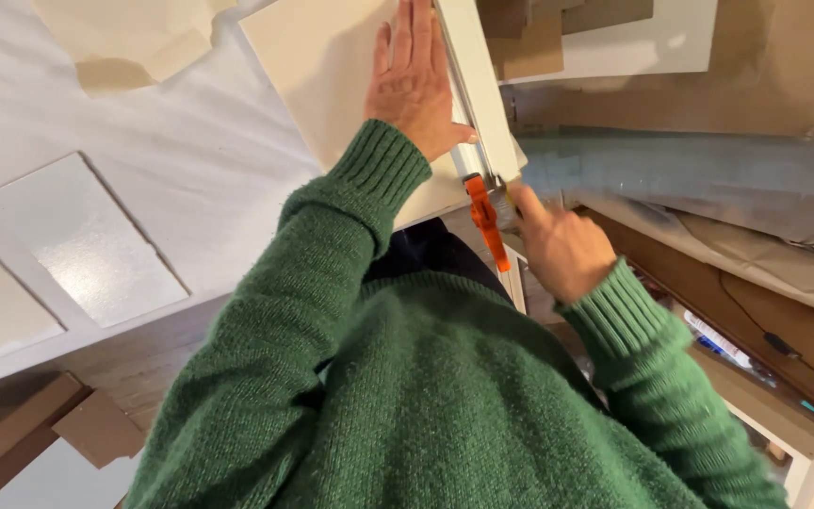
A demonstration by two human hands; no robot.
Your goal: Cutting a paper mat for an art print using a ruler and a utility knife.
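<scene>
Nearest: two green knit sleeves, both arms extended forward from the body. Right hand (558,247) closed around one orange-handled cutter (485,219), index finger stretched along its top, at the near edge of the cream board (332,66). Left hand (414,80) flat, palm down, fingers straight and together, pressing one long white straightedge (479,85) against that board. To the left on the white table (190,170): two pale rectangular panels (87,240). Farther back, one folded cream sheet (134,33).
</scene>
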